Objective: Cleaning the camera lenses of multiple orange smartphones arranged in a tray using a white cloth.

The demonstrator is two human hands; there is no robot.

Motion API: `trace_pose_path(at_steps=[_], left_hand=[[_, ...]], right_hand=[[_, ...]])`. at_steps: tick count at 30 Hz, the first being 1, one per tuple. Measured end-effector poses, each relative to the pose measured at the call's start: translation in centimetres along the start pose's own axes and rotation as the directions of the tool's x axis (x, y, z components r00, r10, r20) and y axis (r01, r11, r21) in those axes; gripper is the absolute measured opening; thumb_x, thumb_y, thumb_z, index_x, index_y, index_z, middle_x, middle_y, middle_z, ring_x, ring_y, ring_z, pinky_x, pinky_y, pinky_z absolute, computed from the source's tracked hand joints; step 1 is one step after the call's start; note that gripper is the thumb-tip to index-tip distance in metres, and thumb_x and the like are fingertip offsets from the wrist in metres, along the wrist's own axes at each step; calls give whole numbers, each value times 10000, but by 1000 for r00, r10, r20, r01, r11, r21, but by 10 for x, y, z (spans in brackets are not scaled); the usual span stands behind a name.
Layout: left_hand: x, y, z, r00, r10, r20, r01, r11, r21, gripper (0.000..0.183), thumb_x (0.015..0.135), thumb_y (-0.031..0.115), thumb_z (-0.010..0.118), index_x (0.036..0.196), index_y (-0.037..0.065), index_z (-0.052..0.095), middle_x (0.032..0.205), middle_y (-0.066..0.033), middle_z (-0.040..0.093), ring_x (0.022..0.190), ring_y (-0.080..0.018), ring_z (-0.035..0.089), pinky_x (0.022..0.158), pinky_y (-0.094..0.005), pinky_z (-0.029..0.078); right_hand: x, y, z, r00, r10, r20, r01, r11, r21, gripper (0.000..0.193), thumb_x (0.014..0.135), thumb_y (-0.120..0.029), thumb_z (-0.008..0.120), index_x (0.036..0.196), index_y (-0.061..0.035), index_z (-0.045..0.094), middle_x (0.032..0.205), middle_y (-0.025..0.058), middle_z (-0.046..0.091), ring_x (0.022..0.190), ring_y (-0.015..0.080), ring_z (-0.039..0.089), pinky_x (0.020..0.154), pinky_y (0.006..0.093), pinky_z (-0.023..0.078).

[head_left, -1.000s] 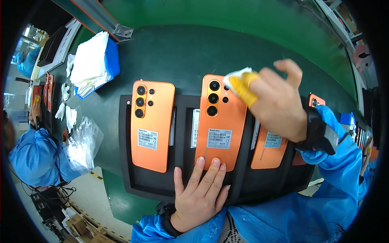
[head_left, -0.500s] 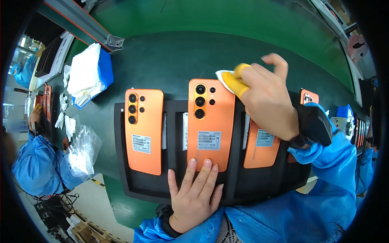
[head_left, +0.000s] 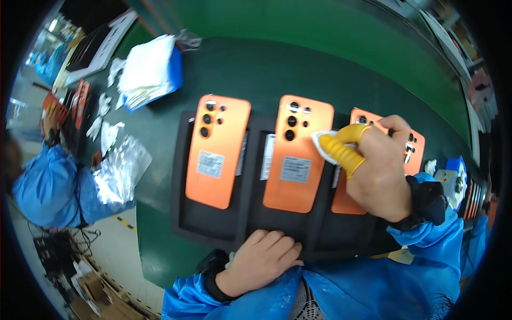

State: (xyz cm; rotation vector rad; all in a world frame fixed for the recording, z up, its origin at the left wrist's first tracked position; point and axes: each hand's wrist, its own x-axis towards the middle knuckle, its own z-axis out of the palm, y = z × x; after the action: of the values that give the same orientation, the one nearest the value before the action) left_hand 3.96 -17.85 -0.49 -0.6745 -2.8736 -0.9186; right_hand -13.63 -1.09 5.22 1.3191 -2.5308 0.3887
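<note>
Three orange phones lie back up across a black foam tray: a left phone (head_left: 218, 152), a middle phone (head_left: 298, 152) and a right phone (head_left: 345, 201), partly hidden by my hand. My right hand (head_left: 381, 170), with yellow covers on some fingers, pinches a folded white wiping cloth (head_left: 323, 147) at the middle phone's right edge. Below that phone, my left hand (head_left: 261, 262) has its fingers bent together over the near rim of the tray (head_left: 205, 234). Its fingertips are partly hidden.
A blue box (head_left: 175, 74) heaped with white cloths stands at the back left, with crumpled cloths and a clear plastic bag (head_left: 124, 170) nearby. Another orange phone (head_left: 414, 152) lies beyond my right hand. At the left, a person in a blue sleeve (head_left: 50, 181) handles a phone.
My right hand has brought the cloth down from the middle phone's top right corner along its right edge. My left hand has left that phone's lower end for the tray rim. The view has tilted.
</note>
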Motion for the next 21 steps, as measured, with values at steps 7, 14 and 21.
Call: trace_pose_path(at_steps=[7,14,21], left_hand=[[-5,14,15,997,47,-58,-51,997,-63,318,801,274,668,1012,38,639,929,-47,556,923,-196,547,831,-320,433],[-24,-14,-23,902,-227,-368,225,973,-47,465,746,263,763,1119,10,647,1197,-148,611,1173,-323,563,1021,-500,386],[-31,-32,-21,819,-480,-314,535,837,117,613,804,326,709,1281,-23,546,1381,-210,491,1331,-336,428,1118,-564,199]], right_hand=[[51,-24,20,974,-217,-61,217,976,-6,304,711,40,632,986,-46,728,885,48,604,772,209,551,880,450,335],[94,-51,71,921,-365,-136,366,930,-17,85,699,-77,640,747,-45,703,824,24,554,806,185,576,915,449,336],[104,-48,100,821,-536,-197,515,844,-148,61,638,-121,655,582,-96,656,769,-21,530,776,149,542,935,464,337]])
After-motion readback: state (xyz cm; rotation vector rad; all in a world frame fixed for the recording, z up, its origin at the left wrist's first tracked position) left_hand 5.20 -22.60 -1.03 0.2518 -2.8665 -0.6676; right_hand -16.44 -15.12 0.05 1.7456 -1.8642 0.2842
